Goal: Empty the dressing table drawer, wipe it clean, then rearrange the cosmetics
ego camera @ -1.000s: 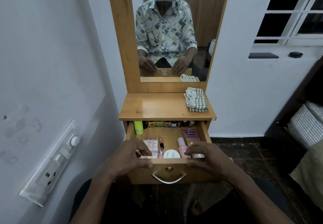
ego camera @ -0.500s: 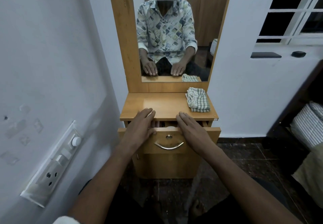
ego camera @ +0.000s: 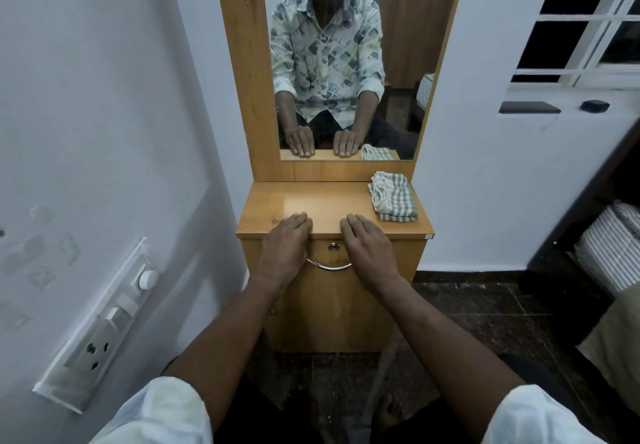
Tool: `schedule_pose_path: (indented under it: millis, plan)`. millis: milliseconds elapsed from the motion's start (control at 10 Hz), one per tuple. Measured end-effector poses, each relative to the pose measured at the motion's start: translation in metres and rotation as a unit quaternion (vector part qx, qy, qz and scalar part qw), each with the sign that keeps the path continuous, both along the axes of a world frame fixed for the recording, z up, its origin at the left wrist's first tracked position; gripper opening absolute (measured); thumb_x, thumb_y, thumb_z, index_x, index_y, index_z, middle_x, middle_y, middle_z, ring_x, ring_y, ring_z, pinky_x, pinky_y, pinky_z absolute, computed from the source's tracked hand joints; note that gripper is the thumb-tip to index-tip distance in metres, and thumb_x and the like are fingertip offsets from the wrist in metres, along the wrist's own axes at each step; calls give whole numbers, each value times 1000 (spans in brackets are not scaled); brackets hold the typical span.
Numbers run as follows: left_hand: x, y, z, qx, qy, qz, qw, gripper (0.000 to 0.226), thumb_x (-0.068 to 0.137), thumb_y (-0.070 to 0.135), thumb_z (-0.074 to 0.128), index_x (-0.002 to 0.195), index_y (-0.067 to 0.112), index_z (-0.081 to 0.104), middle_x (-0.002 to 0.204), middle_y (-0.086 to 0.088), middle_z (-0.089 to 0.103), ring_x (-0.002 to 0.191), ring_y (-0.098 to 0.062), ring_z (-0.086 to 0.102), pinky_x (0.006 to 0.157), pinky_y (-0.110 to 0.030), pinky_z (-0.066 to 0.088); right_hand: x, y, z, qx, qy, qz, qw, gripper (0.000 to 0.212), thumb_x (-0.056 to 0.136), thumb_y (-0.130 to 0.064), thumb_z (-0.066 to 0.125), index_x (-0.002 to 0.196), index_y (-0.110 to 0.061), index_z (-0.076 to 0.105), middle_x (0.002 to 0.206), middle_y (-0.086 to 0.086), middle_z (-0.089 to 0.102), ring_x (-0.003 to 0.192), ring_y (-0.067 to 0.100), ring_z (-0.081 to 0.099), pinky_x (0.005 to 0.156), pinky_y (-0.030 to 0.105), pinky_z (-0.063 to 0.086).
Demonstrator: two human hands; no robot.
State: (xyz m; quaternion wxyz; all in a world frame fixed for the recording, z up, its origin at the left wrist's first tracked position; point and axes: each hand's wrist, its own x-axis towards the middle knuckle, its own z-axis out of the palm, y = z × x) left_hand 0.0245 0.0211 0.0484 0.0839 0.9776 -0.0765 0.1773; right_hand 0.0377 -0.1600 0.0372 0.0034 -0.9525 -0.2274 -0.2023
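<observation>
While drawer (ego camera: 331,256) sits flush | left hand (ego camera: 285,246), right hand (ego camera: 367,249): grip apart, flat on tabletop (ego camera: 325,201) edge

The dressing table surface (ego camera: 322,201) is honey-coloured wood-grain laminate, smooth with a soft sheen. The drawer (ego camera: 329,253) front matches it and carries a curved polished metal handle (ego camera: 329,266). A folded checked cloth (ego camera: 394,199) looks woven and soft. The mirror (ego camera: 346,63) is glossy glass.

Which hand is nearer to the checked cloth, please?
Right. The right hand rests at the tabletop's front edge, left of and nearer than the cloth; the left hand rests farther left, beyond the handle.
</observation>
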Motion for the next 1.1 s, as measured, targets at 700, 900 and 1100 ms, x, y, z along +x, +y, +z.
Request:
schedule_pose_path:
  millis: [700, 900, 1100]
  plan:
    - [7, 5, 5, 18, 121, 9, 992, 73, 97, 52, 15, 156, 12, -1, 164, -9, 0, 152, -24, -1, 123, -46, 3, 14, 14, 17, -1, 173, -18, 985, 82, 94, -58, 13, 155, -4, -1, 163, 16, -6, 151, 25, -7, 122, 45, -1]
    - [4, -3, -5, 3, 87, 38, 995, 79, 88, 55, -9, 156, 17, 0, 165, -3, 0, 152, -17, -3, 124, -41, 0, 8, 20, -3, 85, 119, -37, 989, 95, 89, -70, -5, 154, -3, 13, 162, 17, 8, 151, 26, 3, 121, 38, -1]
    - [43, -6, 7, -18, 112, 40, 993, 73, 90, 53, -10, 156, 20, -3, 162, 6, -11, 150, -11, -9, 123, -34, -4, 28, 28, 8, 135, 127, -37, 982, 87, 86, -56, 4, 152, -2, 24, 161, 15, 16, 150, 26, 13, 120, 31, -1]
